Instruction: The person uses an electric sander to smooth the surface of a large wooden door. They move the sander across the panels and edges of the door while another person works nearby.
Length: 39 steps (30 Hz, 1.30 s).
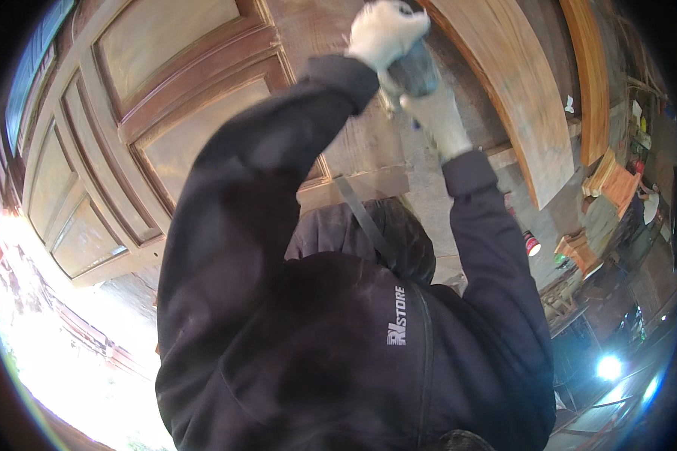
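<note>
Both my hands wear pale work gloves and meet at the upper middle of the view. Between them is a rounded, dark blue-grey tool [415, 71]; its exact kind is hard to make out through the blur. My left hand [387, 34] is closed over its far end. Lower down, my right hand [438, 120] is closed at its near end, its fingers partly smeared by motion. Beneath the tool lies a brownish wooden surface [376, 143], next to a panelled wooden door [203, 86] on the left.
A long curved-looking wooden board [515, 83] runs along the right, with a narrower orange-brown board [590, 83] beyond it. Carved wooden blocks [579, 252] and a small red-and-white can [532, 244] sit at the right. A bright lamp [609, 367] glows at lower right.
</note>
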### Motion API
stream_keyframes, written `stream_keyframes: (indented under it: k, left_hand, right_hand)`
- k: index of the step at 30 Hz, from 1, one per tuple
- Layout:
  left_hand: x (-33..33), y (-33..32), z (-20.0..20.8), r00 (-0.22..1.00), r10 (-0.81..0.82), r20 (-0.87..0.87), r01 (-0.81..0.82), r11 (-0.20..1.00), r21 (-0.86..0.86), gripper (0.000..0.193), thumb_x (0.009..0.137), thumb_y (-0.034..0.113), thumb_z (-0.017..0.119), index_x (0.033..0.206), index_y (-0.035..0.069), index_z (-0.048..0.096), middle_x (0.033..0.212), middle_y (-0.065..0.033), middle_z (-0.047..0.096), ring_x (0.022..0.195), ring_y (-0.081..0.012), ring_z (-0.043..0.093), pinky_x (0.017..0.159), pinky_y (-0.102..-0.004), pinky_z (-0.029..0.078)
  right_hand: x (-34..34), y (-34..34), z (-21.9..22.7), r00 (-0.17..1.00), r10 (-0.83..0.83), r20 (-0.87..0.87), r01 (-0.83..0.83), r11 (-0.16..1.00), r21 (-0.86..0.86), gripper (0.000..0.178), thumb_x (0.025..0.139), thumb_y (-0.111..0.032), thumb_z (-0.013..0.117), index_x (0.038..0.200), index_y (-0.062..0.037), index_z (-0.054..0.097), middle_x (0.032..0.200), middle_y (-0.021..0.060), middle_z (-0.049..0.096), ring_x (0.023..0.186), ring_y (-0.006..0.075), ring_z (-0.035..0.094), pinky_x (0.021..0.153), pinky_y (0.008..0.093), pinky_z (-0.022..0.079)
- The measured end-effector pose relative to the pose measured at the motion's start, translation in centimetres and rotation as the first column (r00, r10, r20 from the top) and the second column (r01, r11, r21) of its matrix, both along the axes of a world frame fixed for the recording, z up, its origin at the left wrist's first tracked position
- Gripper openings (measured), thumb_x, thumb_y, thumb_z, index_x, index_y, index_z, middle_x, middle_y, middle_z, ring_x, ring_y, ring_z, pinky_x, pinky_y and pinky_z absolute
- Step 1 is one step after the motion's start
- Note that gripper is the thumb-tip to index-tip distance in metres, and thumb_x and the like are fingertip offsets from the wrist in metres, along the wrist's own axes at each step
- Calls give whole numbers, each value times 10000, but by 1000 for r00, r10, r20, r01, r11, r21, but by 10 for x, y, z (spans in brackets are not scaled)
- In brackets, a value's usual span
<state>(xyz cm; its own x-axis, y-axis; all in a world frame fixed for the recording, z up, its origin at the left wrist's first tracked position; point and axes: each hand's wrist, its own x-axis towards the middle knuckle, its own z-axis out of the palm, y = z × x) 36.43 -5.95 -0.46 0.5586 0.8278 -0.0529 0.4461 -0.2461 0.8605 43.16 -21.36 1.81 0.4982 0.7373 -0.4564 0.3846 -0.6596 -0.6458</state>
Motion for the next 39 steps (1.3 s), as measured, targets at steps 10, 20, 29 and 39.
stream_keyframes:
  k: [10,20,29,39]
  left_hand:
    - [-6,-43,15,996,51,77,-44,995,-95,391,849,427,645,849,47,735,807,-203,706,814,-367,717,772,-436,559]
    - [-36,-151,34,967,-147,-207,38,892,-451,398,858,414,634,934,37,736,919,-210,720,900,-376,704,823,-445,548]
    - [-23,-8,1,993,-105,-55,94,978,-184,426,888,445,672,979,34,737,865,-134,745,805,-235,729,726,-368,554]
    - [-27,-90,19,977,-116,-177,40,923,-384,443,808,481,650,919,68,769,963,-203,734,940,-367,706,860,-445,550]
  right_hand:
    - [4,-42,-13,981,79,175,-86,996,31,820,836,-180,674,1537,-46,269,1410,308,502,1250,475,535,1050,500,456]
    - [-38,-166,24,992,-19,-129,-5,983,-185,914,806,-193,781,1548,-74,261,1431,251,521,1317,355,542,1051,437,468]
    - [-19,-18,1,998,22,56,-20,999,-41,809,773,-283,737,1465,-46,390,1313,305,585,1226,473,551,1004,511,477]
    - [-37,-101,1,998,-53,18,54,993,-105,886,768,-216,738,1533,-94,307,1346,302,570,1270,460,538,1033,501,471]
